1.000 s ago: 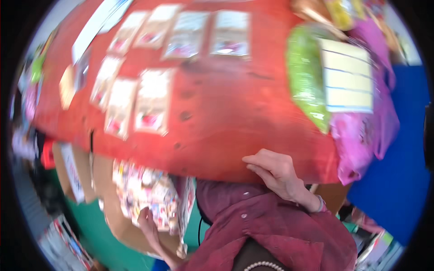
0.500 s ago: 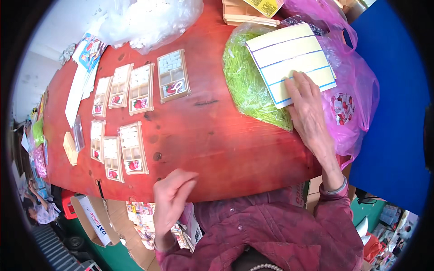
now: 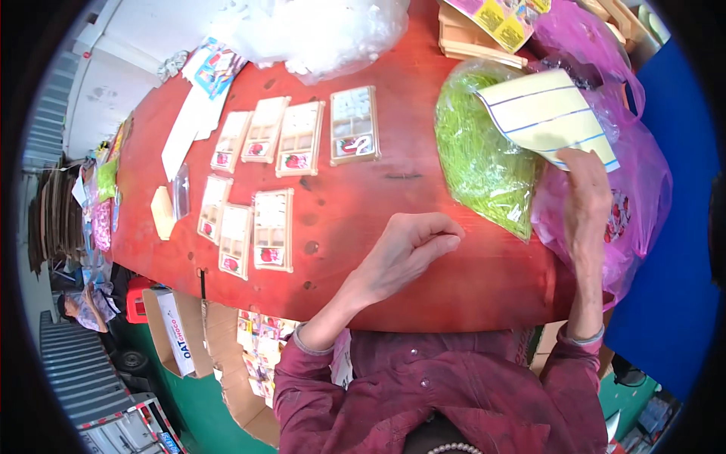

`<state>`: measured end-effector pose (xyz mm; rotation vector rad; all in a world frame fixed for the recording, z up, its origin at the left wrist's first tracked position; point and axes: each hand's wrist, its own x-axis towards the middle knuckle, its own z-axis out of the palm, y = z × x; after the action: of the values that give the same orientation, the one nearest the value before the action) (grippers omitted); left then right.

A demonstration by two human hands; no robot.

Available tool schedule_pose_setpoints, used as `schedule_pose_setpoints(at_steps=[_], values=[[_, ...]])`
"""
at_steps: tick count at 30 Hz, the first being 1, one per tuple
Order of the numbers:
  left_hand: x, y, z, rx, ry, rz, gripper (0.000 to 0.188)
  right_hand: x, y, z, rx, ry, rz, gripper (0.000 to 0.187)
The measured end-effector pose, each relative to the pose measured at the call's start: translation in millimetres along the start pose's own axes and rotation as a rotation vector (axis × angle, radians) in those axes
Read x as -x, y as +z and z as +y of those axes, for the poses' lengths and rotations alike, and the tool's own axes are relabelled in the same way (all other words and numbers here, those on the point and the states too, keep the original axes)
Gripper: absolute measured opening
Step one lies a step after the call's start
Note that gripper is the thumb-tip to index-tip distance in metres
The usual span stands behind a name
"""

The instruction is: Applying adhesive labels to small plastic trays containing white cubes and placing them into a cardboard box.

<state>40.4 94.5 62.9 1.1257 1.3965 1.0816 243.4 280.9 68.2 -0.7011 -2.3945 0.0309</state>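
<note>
My right hand [image 3: 588,200] pinches the near edge of a pale yellow sheet [image 3: 546,110] with blue lines across it. The sheet bends and is tilted above a clear bag of green shredded filler [image 3: 484,144] and beside a pink plastic bag [image 3: 643,181]. My left hand [image 3: 412,246] is over the red table, thumb and fingers drawn together, and nothing shows between them. To its left lie several small divided trays, such as the far one [image 3: 353,110], with white pieces in some compartments and a strawberry picture in one.
A large clear bag of white pieces [image 3: 318,30] lies at the far side. Wooden trays [image 3: 473,34] are stacked beyond the green filler. White sheets [image 3: 189,121] and a yellow block [image 3: 162,213] are at the left. Cardboard boxes [image 3: 178,333] stand below the table edge.
My right hand has gone from lying on the yellow sheets to holding one up by its edge. My left hand has moved right and farther over the table. The view has shifted.
</note>
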Motion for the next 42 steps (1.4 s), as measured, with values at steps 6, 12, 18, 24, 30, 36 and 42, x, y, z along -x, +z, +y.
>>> schedule_pose_setpoints(at_steps=[6, 12, 18, 24, 30, 36, 42], values=[[3.5, -9.7, -2.0, 0.16, -0.024, 0.244, 0.019, -22.1, -60.6, -36.3, -0.465, 0.132, 0.385, 0.019], [19.6, -20.1, 13.9, 0.605, 0.16, 0.295, 0.066, -55.7, -84.5, -72.2, -0.756, 0.503, 0.183, 0.02], [31.3, -31.9, -3.1, 0.791, 0.157, 0.138, 0.057, -71.2, -17.8, -52.2, -0.675, 0.219, -0.479, 0.02], [42.6, -24.0, -15.0, 0.471, -0.106, 0.126, 0.028, -72.0, 16.4, -58.8, -0.561, -0.036, -0.572, 0.016], [41.5, -11.8, -25.4, 0.512, -0.112, 0.074, 0.021, -68.3, 33.4, -71.9, -0.528, -0.165, -0.579, 0.017], [46.3, 7.4, -27.4, 0.629, -0.132, 0.164, 0.021, -75.1, 36.2, -69.7, -0.416, -0.221, -0.617, 0.017], [31.3, 3.2, -34.3, 0.643, -0.091, 0.167, 0.018, -95.3, 36.3, -71.1, -0.216, -0.405, -0.358, 0.019]])
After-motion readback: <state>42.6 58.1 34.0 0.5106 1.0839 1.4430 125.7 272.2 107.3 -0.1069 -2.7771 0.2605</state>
